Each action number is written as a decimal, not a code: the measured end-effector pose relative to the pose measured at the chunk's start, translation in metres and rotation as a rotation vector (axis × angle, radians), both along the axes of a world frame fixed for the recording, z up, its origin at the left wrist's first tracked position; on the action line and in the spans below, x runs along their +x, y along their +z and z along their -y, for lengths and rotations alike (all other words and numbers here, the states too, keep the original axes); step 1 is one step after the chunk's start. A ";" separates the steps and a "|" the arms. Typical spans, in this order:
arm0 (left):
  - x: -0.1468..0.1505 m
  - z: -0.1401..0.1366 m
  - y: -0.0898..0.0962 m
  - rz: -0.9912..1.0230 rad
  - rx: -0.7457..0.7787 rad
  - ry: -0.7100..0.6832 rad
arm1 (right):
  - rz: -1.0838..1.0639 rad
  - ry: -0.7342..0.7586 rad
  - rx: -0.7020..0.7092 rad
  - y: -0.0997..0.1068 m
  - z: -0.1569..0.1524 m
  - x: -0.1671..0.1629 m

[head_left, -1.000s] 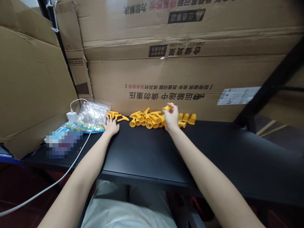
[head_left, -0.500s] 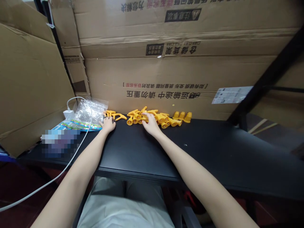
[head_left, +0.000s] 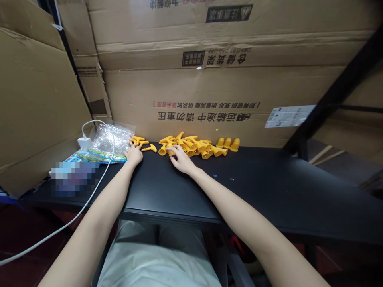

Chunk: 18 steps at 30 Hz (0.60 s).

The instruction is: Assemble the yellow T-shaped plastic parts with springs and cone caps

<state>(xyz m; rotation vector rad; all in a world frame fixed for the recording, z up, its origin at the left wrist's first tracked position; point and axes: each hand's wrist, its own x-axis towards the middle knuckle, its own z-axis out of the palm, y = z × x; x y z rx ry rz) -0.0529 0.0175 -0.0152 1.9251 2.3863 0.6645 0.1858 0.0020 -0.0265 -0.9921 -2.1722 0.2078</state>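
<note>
My left hand [head_left: 134,155] rests on the black tabletop, its fingers bent at the stem of a yellow T-shaped handle [head_left: 151,148]. Several similar handles [head_left: 138,139] lie just beyond its fingertips. To the right, my right hand [head_left: 182,160] has its thumb and fingers around a yellow bell-shaped cup [head_left: 170,150]. Behind and beside that hand is a pile of yellow pieces [head_left: 206,148], flared hollow ends and T-shaped tops mixed together. The fingertips of my left hand are partly hidden among the handles.
Three yellow stepped cups [head_left: 228,143] stand right of the pile. A clear plastic bag [head_left: 111,137], a colourful packet [head_left: 109,156] and a white charger [head_left: 85,142] with its cable lie at left. Cardboard [head_left: 197,87] walls the back of the black table [head_left: 269,187].
My right hand has moved left along the pile's front to the bell-shaped cup. My left hand stays near the handles; the handle beside it has shifted.
</note>
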 end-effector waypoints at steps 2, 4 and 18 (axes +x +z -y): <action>-0.001 0.001 0.000 -0.013 -0.008 -0.003 | 0.004 -0.003 0.004 0.000 0.000 0.000; -0.001 0.001 0.001 -0.034 -0.008 -0.008 | 0.008 -0.007 0.004 0.001 0.001 0.000; -0.003 -0.010 0.004 0.417 0.371 -0.017 | 0.014 -0.003 0.034 0.004 0.003 0.000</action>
